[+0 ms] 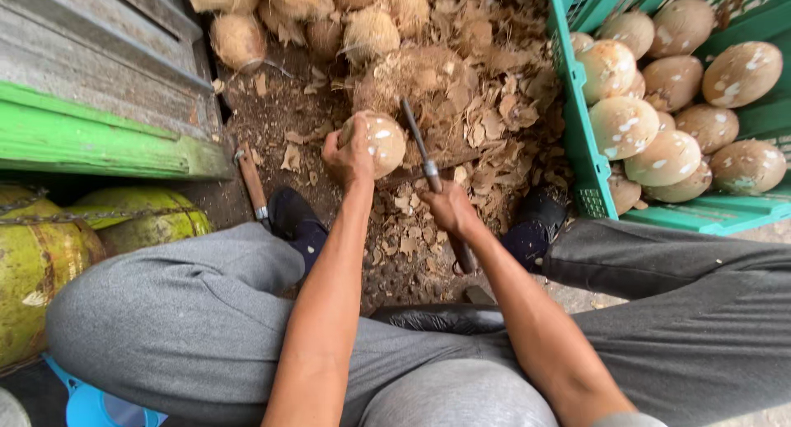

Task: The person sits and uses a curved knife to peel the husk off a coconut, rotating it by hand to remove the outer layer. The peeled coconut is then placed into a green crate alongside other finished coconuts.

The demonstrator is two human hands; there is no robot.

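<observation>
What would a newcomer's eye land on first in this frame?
At the centre, the left hand grips a peeled coconut over a heap of brown husk scraps, while the right hand holds a long knife with its blade beside the nut. At upper right, a green crate is filled with pale peeled coconuts. At the left edge lie green unhusked coconuts.

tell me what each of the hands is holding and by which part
Left hand grips the peeled coconut by its side; right hand holds the knife by its handle.
</observation>
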